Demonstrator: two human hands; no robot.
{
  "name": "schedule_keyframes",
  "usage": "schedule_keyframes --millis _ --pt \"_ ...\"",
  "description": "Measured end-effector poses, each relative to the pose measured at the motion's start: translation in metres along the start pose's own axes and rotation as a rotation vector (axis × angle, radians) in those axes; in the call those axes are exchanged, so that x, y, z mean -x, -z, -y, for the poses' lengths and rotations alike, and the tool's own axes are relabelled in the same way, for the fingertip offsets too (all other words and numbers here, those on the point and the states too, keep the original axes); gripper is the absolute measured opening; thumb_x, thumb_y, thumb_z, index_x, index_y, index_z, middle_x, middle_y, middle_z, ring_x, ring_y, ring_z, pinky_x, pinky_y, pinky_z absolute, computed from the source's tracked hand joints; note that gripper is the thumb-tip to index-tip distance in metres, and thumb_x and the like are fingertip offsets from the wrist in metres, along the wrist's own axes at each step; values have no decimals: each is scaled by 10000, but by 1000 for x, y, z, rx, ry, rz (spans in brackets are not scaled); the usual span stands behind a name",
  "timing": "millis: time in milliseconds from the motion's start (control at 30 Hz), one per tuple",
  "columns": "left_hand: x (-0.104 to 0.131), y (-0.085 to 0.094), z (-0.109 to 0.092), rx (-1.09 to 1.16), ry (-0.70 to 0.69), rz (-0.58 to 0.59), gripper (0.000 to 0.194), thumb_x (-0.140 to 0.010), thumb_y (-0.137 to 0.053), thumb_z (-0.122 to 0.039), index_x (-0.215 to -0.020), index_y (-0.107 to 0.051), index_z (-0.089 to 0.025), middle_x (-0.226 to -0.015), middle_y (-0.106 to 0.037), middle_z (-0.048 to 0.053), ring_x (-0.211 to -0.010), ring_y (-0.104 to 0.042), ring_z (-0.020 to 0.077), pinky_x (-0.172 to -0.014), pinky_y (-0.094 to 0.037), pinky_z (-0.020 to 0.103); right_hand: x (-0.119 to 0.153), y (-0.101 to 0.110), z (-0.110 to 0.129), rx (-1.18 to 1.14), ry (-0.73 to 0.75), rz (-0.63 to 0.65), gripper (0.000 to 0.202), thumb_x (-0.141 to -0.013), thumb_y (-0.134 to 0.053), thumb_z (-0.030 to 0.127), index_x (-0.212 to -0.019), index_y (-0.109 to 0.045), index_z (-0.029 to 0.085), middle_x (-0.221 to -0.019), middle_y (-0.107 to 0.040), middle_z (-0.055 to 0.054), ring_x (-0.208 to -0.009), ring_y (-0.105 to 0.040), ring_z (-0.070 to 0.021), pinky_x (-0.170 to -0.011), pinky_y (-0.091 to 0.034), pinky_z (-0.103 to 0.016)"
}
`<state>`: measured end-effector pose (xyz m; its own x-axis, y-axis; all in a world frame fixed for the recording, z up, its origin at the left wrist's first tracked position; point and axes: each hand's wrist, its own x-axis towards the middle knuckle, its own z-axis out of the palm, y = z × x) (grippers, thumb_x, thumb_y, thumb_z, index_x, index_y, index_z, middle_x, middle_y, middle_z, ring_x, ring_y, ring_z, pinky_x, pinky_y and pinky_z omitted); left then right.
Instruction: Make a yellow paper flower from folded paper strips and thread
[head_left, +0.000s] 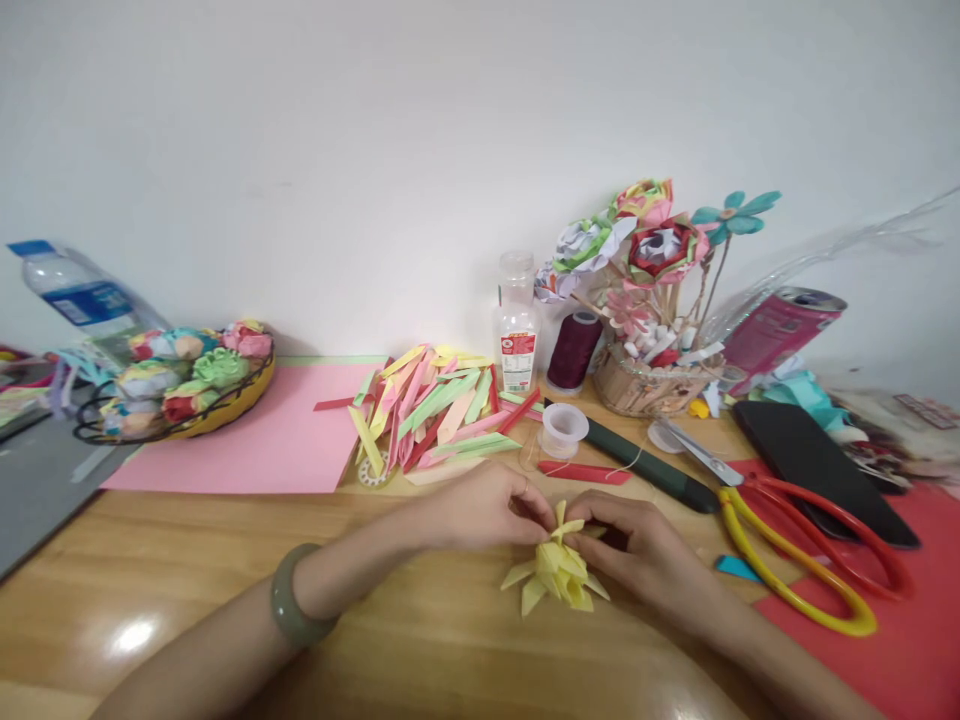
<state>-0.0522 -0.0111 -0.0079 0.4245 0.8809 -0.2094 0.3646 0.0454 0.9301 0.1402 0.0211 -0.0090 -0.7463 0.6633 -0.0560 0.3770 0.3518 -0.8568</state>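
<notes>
A yellow folded-paper flower (561, 570) with pointed petals is held just over the wooden table, near the front. My left hand (499, 508) pinches it from the left at its upper part, fingertips together. From the other side, my right hand (637, 545) grips the flower between thumb and fingers. Its petals spread downward and outward between the two hands. Beyond my hands lies a pile of folded paper strips (442, 405) in pink, green, yellow and red. A red strip (583, 472) rests near a small white plastic cup (564, 430).
Scissors (795, 540) with red and yellow handles lie at right, by a black phone (817, 465) and a dark green cutter-like tool (652, 465). Behind stand a glass bottle (517, 330), a maroon thread spool (574, 352) and a flower basket (652, 385). A yellow basket (247, 400) sits left.
</notes>
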Motion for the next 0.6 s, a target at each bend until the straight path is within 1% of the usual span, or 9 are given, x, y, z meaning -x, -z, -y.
schedule_keyframes --millis 67,167,367,433,533,600 --pt "-2 0 3 39 38 21 169 -676 -600 -206 -805 -696 -154 -725 -664 -6 -655 -559 112 -634 -421 202 -1 -1 0 -20 -31 37 189 -832 -503 303 -729 -595 174 -713 -609 -8 -646 -524 -133 -576 -403 -230" --pt "-3 -1 5 72 86 16 162 -655 -616 -206 -781 -702 -153 -715 -664 -7 -641 -554 110 -620 -416 202 -1 -1 2 -27 -56 58 192 -827 -496 297 -733 -604 170 -718 -615 -12 -653 -525 -137 -582 -403 -238" --pt "-3 -7 6 66 103 2 146 -617 -606 -182 -729 -688 -136 -670 -643 -12 -601 -530 99 -574 -403 192 -1 -1 5 -4 -65 73 161 -808 -518 270 -736 -621 170 -748 -636 -19 -677 -538 -141 -613 -413 -242" --pt "-3 -10 6 77 116 -17 141 -602 -606 -176 -712 -682 -130 -649 -631 -14 -583 -517 95 -560 -397 191 0 -1 5 1 -64 68 152 -801 -525 258 -719 -618 170 -728 -623 -13 -662 -527 -132 -589 -402 -229" --pt "-2 -15 4 74 145 -60 143 -587 -615 -191 -700 -675 -128 -630 -618 -14 -569 -503 94 -541 -386 193 1 0 3 -31 -83 68 149 -793 -529 243 -689 -603 168 -655 -565 10 -599 -478 -108 -504 -352 -202" --pt "0 -18 1 52 165 -90 145 -574 -617 -192 -695 -671 -132 -627 -613 -14 -569 -503 98 -526 -380 193 1 2 2 -89 -92 115 145 -796 -528 249 -699 -597 166 -631 -525 24 -563 -435 -92 -470 -313 -193"
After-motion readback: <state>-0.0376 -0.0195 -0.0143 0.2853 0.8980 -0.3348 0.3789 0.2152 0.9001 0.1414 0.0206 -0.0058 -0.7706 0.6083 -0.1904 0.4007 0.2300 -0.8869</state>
